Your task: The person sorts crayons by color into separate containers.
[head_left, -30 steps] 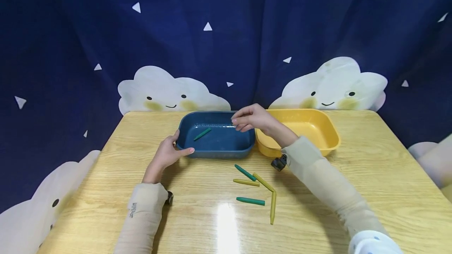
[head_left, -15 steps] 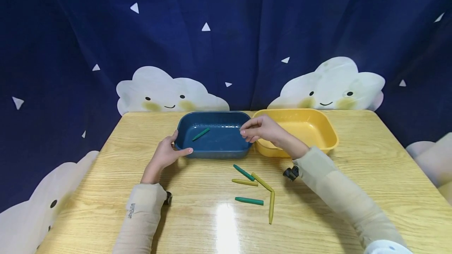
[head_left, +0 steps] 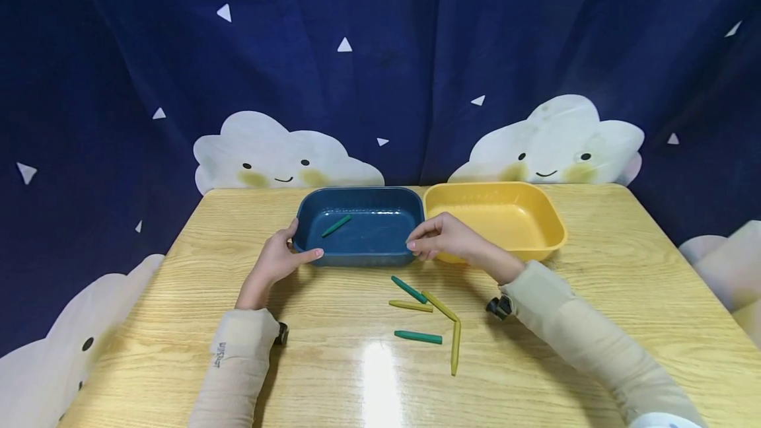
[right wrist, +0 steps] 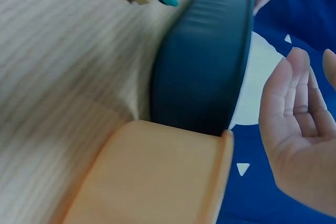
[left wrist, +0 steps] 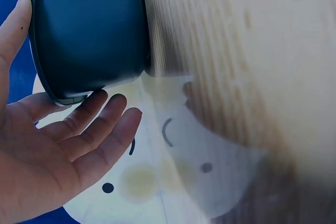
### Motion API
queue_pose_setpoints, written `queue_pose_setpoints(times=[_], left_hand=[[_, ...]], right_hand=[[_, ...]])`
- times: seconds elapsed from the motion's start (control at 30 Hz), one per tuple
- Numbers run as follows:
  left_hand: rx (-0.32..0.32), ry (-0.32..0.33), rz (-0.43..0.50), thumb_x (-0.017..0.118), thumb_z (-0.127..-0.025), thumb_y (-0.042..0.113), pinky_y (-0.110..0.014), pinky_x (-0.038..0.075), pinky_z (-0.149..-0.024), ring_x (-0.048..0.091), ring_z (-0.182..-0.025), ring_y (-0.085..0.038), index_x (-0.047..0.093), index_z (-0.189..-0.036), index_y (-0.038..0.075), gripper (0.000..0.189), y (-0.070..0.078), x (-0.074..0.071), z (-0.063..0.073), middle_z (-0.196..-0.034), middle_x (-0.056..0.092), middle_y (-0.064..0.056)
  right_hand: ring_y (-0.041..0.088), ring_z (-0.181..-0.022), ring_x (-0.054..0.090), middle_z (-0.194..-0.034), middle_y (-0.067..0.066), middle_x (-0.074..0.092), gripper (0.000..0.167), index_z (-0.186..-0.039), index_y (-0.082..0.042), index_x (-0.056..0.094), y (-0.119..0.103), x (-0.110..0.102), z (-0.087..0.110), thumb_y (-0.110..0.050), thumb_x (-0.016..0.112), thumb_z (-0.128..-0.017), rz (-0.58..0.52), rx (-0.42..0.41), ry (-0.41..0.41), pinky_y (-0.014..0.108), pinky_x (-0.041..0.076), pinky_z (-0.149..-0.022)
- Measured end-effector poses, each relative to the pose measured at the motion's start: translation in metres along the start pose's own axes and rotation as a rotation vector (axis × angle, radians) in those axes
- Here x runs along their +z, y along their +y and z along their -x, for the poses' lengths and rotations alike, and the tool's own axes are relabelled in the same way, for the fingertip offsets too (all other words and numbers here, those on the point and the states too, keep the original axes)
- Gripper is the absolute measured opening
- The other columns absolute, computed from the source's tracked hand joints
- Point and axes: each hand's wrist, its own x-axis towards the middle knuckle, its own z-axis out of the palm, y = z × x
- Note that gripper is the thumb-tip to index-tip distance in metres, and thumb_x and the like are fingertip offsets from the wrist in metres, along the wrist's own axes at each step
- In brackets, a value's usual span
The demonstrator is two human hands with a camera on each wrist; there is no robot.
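My left hand [head_left: 278,256] rests against the left end of a blue bin [head_left: 357,259], thumb along the front side. In the left wrist view its fingers [left wrist: 105,124] are spread and loosely extended beside the bin's corner. A green crayon [head_left: 336,226] lies inside the bin. My right hand [head_left: 446,240] hovers over the near corner where the blue bin meets a yellow bin [head_left: 538,253]. Its fingers look relaxed in the right wrist view, with nothing visible in them. Nearer me lie two green crayons [head_left: 418,337] and three yellow crayons [head_left: 411,306].
The two bins stand side by side at the back of the wooden table [head_left: 333,375]. A dark blue curtain [head_left: 380,71] with clouds and triangles hangs right behind them. No crayon shows in the visible part of the yellow bin.
From above the blue bin's right end, my right hand has drawn back toward me and slightly rightward. The left hand keeps its place on the bin, and the crayons lie as before.
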Motion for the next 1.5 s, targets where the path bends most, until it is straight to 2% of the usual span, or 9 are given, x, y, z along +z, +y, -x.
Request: queue_pose_setpoints(times=[0.27,0.37,0.5,0.67,0.83,0.93,1.2,1.33,1.5], left_hand=[[-0.003,-0.005,0.002,0.073,-0.077,0.031,-0.030,0.038,-0.056,0.043,-0.057,-0.016,0.018,-0.141,-0.007,0.093,0.001,0.001,-0.001,-0.135,0.037,-0.028],[-0.011,-0.007,-0.004,0.073,-0.077,0.032,-0.030,0.039,-0.058,0.043,-0.060,-0.017,0.017,-0.141,-0.006,0.093,0.000,0.001,-0.001,-0.137,0.034,-0.027],[-0.013,-0.007,-0.009,0.073,-0.077,0.032,-0.030,0.038,-0.057,0.043,-0.061,-0.018,0.017,-0.141,-0.006,0.093,0.000,0.001,-0.001,-0.138,0.033,-0.027],[-0.009,-0.009,0.001,0.073,-0.077,0.032,-0.029,0.038,-0.054,0.043,-0.058,-0.017,0.016,-0.141,-0.006,0.094,0.001,0.001,0.000,-0.135,0.037,-0.027],[-0.010,-0.012,0.002,0.073,-0.077,0.031,-0.029,0.038,-0.055,0.043,-0.059,-0.017,0.016,-0.141,-0.007,0.094,0.001,0.000,0.000,-0.136,0.036,-0.028],[-0.011,-0.016,0.000,0.073,-0.078,0.031,-0.030,0.038,-0.057,0.044,-0.061,-0.018,0.016,-0.141,-0.006,0.094,0.002,-0.001,0.000,-0.138,0.033,-0.028],[-0.011,-0.016,-0.005,0.072,-0.078,0.031,-0.029,0.039,-0.061,0.046,-0.071,-0.022,0.016,-0.141,-0.007,0.093,0.003,-0.001,0.000,-0.140,0.030,-0.027],[-0.013,-0.018,-0.004,0.072,-0.079,0.031,-0.029,0.039,-0.061,0.046,-0.069,-0.021,0.016,-0.141,-0.007,0.092,0.003,-0.002,0.000,-0.140,0.028,-0.028],[-0.009,-0.019,-0.014,0.071,-0.079,0.032,-0.029,0.040,-0.065,0.048,-0.073,-0.022,0.016,-0.141,-0.007,0.092,0.003,-0.002,0.000,-0.141,0.027,-0.027]], right_hand=[[0.038,-0.073,0.059,-0.083,0.023,0.065,0.025,-0.097,0.012,0.065,0.012,0.005,0.002,-0.010,0.065,-0.083,0.036,0.047,-0.033,0.048,0.049,-0.068],[0.030,-0.065,0.057,-0.079,0.021,0.064,0.025,-0.096,0.013,0.064,0.016,0.007,0.003,-0.008,0.065,-0.083,0.014,0.053,-0.055,0.042,0.049,-0.064],[0.018,-0.053,0.043,-0.064,0.010,0.055,0.026,-0.098,0.018,0.061,0.024,0.011,0.003,-0.004,0.063,-0.084,-0.033,0.048,-0.111,0.031,0.039,-0.055],[0.013,-0.049,0.036,-0.053,0.000,0.044,0.027,-0.100,0.019,0.059,0.031,0.016,0.004,-0.001,0.064,-0.081,-0.018,0.013,-0.142,0.030,0.034,-0.052],[0.012,-0.047,0.036,-0.052,-0.001,0.047,0.027,-0.098,0.016,0.062,0.035,0.022,0.006,-0.003,0.067,-0.080,0.016,0.029,-0.160,0.027,0.034,-0.050],[0.011,-0.046,0.036,-0.052,-0.001,0.047,0.026,-0.097,0.013,0.063,0.038,0.024,0.006,-0.004,0.069,-0.078,0.034,0.066,-0.155,0.026,0.033,-0.049],[0.008,-0.042,0.035,-0.051,0.000,0.047,0.026,-0.097,0.011,0.064,0.042,0.028,0.004,-0.004,0.070,-0.077,0.109,0.074,-0.159,0.022,0.032,-0.045],[0.009,-0.044,0.041,-0.054,0.002,0.054,0.024,-0.093,0.007,0.066,0.045,0.032,0.003,-0.007,0.073,-0.075,0.182,0.103,-0.133,0.022,0.034,-0.045],[0.010,-0.045,0.044,-0.052,-0.002,0.051,0.018,-0.084,0.002,0.068,0.046,0.035,0.001,-0.009,0.076,-0.072,0.261,0.111,-0.091,0.024,0.039,-0.046]])
